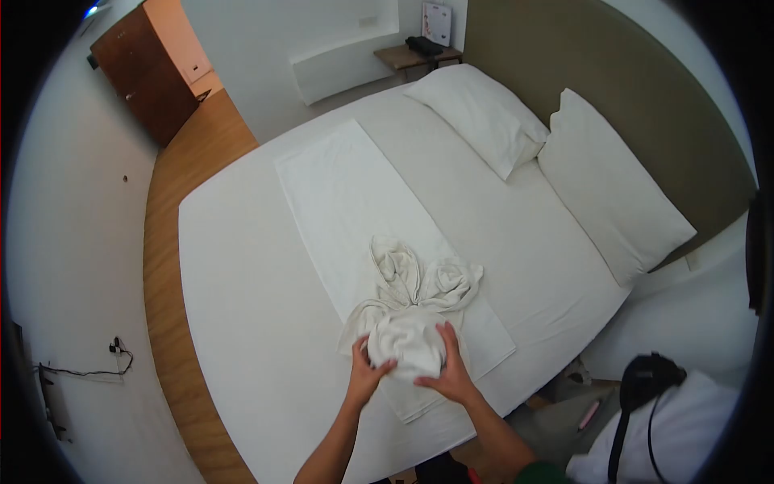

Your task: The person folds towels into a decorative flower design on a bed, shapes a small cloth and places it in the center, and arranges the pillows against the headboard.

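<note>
A white towel (409, 339) is bunched into a rounded mass at its near end, with twisted, rolled folds spreading out on the far side. My left hand (369, 373) cups the left side of the rounded part, thumb toward the middle. On the opposite side, my right hand (448, 369) curls around it with the fingers pressed to the cloth. Beneath the towel lies a long, flat white cloth (347, 185) stretched diagonally across the bed. The towel's underside is hidden.
The bed (234, 266) has a white sheet and two pillows, one (480, 113) farther off and one (609, 189) nearer, against a brown headboard (548, 56). A bedside shelf (399, 56) holds a black object. At lower right are a black bag (649, 379) and white cloth (693, 427).
</note>
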{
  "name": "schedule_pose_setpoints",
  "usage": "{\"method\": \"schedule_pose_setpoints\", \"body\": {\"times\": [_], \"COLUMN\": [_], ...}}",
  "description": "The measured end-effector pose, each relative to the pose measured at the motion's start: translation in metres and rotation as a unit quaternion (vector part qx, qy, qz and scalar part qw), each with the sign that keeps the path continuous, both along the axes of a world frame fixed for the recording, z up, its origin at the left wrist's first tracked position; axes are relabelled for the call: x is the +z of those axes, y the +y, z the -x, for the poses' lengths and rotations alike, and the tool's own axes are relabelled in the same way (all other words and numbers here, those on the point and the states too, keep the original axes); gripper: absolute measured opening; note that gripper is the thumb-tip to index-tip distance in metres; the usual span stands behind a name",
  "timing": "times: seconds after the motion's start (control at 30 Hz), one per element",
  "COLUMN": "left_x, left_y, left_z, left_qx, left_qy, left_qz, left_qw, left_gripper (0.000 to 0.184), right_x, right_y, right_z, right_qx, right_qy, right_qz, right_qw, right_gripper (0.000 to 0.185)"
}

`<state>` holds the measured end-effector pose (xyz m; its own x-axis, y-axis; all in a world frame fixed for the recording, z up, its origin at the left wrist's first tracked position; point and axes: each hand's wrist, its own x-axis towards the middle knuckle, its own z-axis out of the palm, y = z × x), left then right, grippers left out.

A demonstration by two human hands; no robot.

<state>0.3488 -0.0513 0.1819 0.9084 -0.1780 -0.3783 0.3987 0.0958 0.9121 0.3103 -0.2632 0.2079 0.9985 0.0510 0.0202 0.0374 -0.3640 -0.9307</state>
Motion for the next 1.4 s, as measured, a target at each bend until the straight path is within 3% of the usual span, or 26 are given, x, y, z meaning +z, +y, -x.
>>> {"method": "schedule_pose_setpoints", "body": {"times": [0.1,0.17,0.27,0.33,0.37,0.4,0.47,0.53,0.63,0.7,0.73,0.8,0.83,0.87,0.9,0.97,1.03,1.07,1.13,1.17,1.2,1.23,1.27,1.33,1.37,1.4], "left_x": [-0.027,-0.045,-0.130,-0.141,-0.144,-0.133,-0.087,-0.075,-0.043,-0.040,-0.044,-0.049,-0.088,-0.129,-0.138,-0.140,-0.145,-0.096,-0.087,-0.086,-0.072,-0.052,-0.034,-0.025,-0.019,0.000], "left_y": [-0.035,-0.048,-0.053,-0.058,-0.059,-0.060,-0.059,-0.029,0.033,0.091,0.123,0.182,0.223,0.256,0.274,0.324,0.377,0.387,0.437,0.453,0.469,0.488,0.510,0.550,0.567,0.582], "left_z": [-0.082,-0.115,-0.132,-0.119,-0.108,-0.091,-0.055,0.004,0.118,0.205,0.248,0.337,0.401,0.455,0.485,0.542,0.589,0.591,0.626,0.638,0.643,0.650,0.660,0.674,0.682,0.678], "left_qx": [-0.032,-0.111,-0.104,-0.079,-0.056,-0.060,0.033,0.015,-0.043,-0.074,-0.082,-0.009,0.012,0.050,0.064,0.330,0.319,0.330,0.391,0.441,0.454,0.507,0.552,0.575,0.601,0.592], "left_qy": [-0.095,-0.060,-0.101,-0.178,-0.253,-0.249,-0.205,-0.219,-0.160,-0.172,-0.187,-0.133,-0.139,0.025,0.018,0.199,0.059,0.110,0.146,0.171,0.178,0.153,0.126,0.134,0.134,0.140], "left_qz": [-0.072,-0.120,-0.217,-0.297,-0.370,-0.370,-0.294,-0.287,-0.329,-0.406,-0.439,-0.463,-0.463,-0.445,-0.443,-0.166,-0.422,-0.386,-0.369,-0.351,-0.345,-0.347,-0.354,-0.361,-0.355,-0.368], "left_qw": [0.992,0.985,0.965,0.935,0.892,0.893,0.933,0.932,0.930,0.895,0.875,0.876,0.875,0.894,0.894,0.908,0.847,0.855,0.830,0.808,0.802,0.774,0.745,0.722,0.704,0.703], "left_gripper": [0.086,0.078,0.076,0.073,0.071,0.071,0.062,0.056,0.050,0.039,0.035,0.030,0.030,0.049,0.049,0.035,0.034,0.037,0.031,0.030,0.030,0.030,0.030,0.031,0.033,0.033], "right_x": [-0.060,-0.095,-0.134,-0.140,-0.142,-0.138,-0.117,-0.102,-0.100,-0.090,-0.074,-0.081,-0.067,-0.067,-0.084,-0.078,-0.041,-0.034,-0.050,-0.062,-0.098,-0.077,-0.068,-0.087,-0.131,-0.134], "right_y": [-0.011,-0.015,-0.028,-0.030,-0.029,-0.030,-0.035,-0.035,-0.037,-0.038,-0.035,-0.035,-0.038,-0.042,-0.051,-0.043,0.036,0.084,0.193,0.252,0.307,0.377,0.432,0.509,0.527,0.549], "right_z": [-0.063,-0.090,-0.109,-0.115,-0.114,-0.112,-0.114,-0.117,-0.120,-0.125,-0.128,-0.128,-0.125,-0.121,-0.117,-0.089,-0.029,0.007,0.070,0.100,0.123,0.152,0.170,0.191,0.196,0.208], "right_qx": [-0.125,-0.233,-0.236,-0.236,-0.254,-0.269,-0.225,-0.171,-0.030,-0.030,-0.062,-0.253,-0.276,-0.344,-0.433,-0.485,-0.487,-0.421,-0.249,-0.117,0.004,0.120,0.260,0.463,0.521,0.502], "right_qy": [-0.034,0.083,0.104,0.140,0.070,0.000,-0.018,-0.053,-0.116,-0.156,-0.125,-0.091,-0.033,-0.008,-0.047,-0.057,-0.094,-0.105,-0.088,-0.005,-0.026,0.045,0.081,0.127,0.090,0.158], "right_qz": [0.016,-0.127,-0.059,-0.026,0.078,0.183,0.215,0.241,0.505,0.486,0.417,0.365,0.338,0.285,0.241,0.199,0.204,0.216,0.149,0.195,0.196,0.291,0.279,0.367,0.325,0.329], "right_qw": [0.991,0.961,0.964,0.961,0.961,0.946,0.950,0.954,0.855,0.860,0.898,0.891,0.899,0.895,0.867,0.849,0.844,0.875,0.953,0.974,0.980,0.948,0.921,0.797,0.784,0.784], "right_gripper": [0.099,0.102,0.090,0.083,0.075,0.068,0.059,0.051,0.031,0.026,0.025,0.018,0.018,0.016,0.017,0.025,0.029,0.031,0.038,0.043,0.053,0.066,0.070,0.067,0.060,0.058]}}
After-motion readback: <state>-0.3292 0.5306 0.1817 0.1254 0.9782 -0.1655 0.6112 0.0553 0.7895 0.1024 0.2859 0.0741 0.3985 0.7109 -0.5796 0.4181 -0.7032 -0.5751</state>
